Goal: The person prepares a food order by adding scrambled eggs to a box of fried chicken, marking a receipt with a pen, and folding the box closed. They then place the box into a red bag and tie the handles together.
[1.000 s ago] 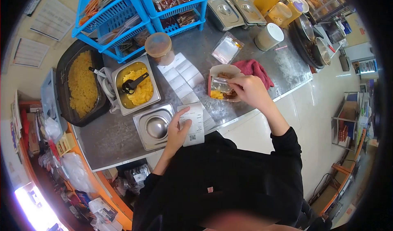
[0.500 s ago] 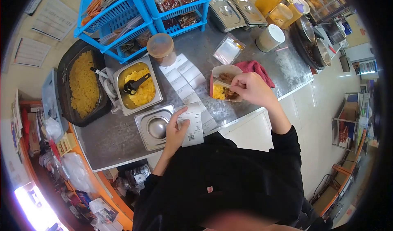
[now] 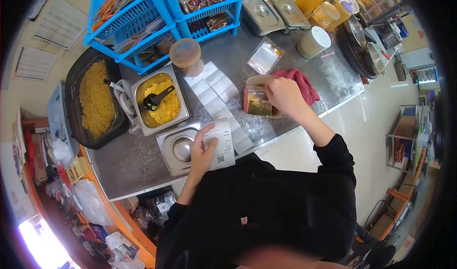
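Observation:
My left hand holds a printed paper slip with a square code, thumb across its face, over the lidded steel pan. My right hand reaches over an open paper food box, its fingers closed at the box's right side. A clear plastic packet with greenish contents lies across the food inside, right at those fingertips, which are partly hidden. Behind that hand a dark red cloth is bunched up. Further back is a clear packet of small sheets.
A strip of printed labels runs down the steel counter. To the left stand a pan of yellow food with a black scoop and a black tray of yellow rice. Blue baskets, a jar and a white-lidded canister stand behind.
My right hand has shifted slightly left and up over the box. The clear packet now covers food that showed before. My left hand has tilted the slip a little.

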`<state>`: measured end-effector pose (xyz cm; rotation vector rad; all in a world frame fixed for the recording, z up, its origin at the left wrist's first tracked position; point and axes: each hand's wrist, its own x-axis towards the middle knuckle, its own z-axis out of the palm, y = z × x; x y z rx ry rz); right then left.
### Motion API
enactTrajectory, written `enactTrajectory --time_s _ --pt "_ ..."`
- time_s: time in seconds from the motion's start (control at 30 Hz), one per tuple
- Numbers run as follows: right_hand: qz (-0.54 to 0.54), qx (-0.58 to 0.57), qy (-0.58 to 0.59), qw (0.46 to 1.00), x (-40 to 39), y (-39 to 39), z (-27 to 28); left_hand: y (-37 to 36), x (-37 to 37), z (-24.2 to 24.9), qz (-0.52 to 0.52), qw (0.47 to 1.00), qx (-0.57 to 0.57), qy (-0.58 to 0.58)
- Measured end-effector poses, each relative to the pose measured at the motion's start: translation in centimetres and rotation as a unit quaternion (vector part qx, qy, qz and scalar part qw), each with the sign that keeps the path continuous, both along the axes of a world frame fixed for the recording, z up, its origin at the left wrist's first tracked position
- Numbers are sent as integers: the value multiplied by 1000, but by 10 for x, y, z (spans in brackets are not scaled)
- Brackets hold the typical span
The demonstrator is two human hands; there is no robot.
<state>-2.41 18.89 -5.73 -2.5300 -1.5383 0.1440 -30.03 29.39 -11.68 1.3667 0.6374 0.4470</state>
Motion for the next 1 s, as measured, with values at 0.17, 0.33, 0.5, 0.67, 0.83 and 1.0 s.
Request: enactTrajectory --time_s 0.17,0.33,0.5,0.67,0.83,1.0 --pt "2 89 -57 994 -9 -10 10 3 0 0 -3 1000 -11 2" --pt "-6 171 125 977 -57 -33 62 8 -2 -8 -11 1000 22 5" --pt "54 -10 378 924 -105 -54 29 -6 1 -26 -20 1000 -11 -11" --pt "12 17 274 961 -124 -83 -64 -10 16 -59 -30 945 287 152" --pt "-11 58 305 951 -127 -70 -59 -18 17 -60 37 904 392 165" --pt "34 118 304 945 -137 -46 -49 -14 -8 -39 27 896 414 155"
